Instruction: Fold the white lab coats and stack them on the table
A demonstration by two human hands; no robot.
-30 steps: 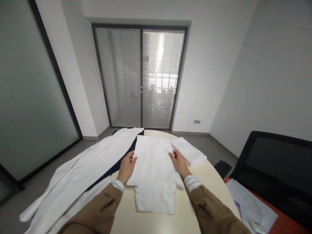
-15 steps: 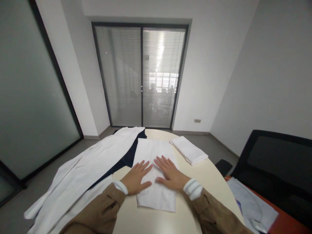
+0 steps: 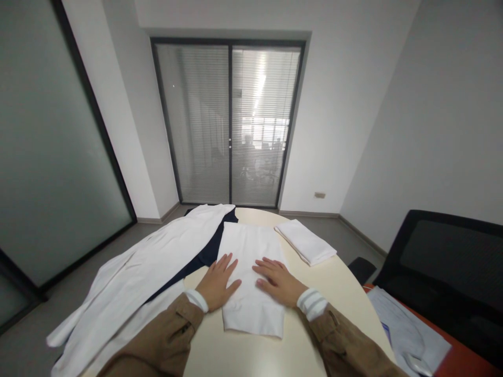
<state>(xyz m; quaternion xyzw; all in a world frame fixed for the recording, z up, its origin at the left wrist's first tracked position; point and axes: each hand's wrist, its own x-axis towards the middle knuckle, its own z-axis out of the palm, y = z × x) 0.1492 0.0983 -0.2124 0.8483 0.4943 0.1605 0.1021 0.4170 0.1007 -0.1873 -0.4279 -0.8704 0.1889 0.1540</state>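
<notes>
We are hiding parts of the folded white garment's (image 3: 251, 314) side edges under our left hand (image 3: 218, 283) and right hand (image 3: 280, 281), left fingers resting parted, right ones closer together, all extended. Left of our fingers, white clothes (image 3: 157, 256) are partly covering a navy cloth (image 3: 208, 254) and running out of view; beyond our right fingertips, a white folded cloth (image 3: 305, 242) is lying.

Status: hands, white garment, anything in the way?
Left hand and right hand open, laid on the folded white garment. Garment lying on table. Nothing seen atop it but the hands; dark blue cloth close by its left edge.
</notes>
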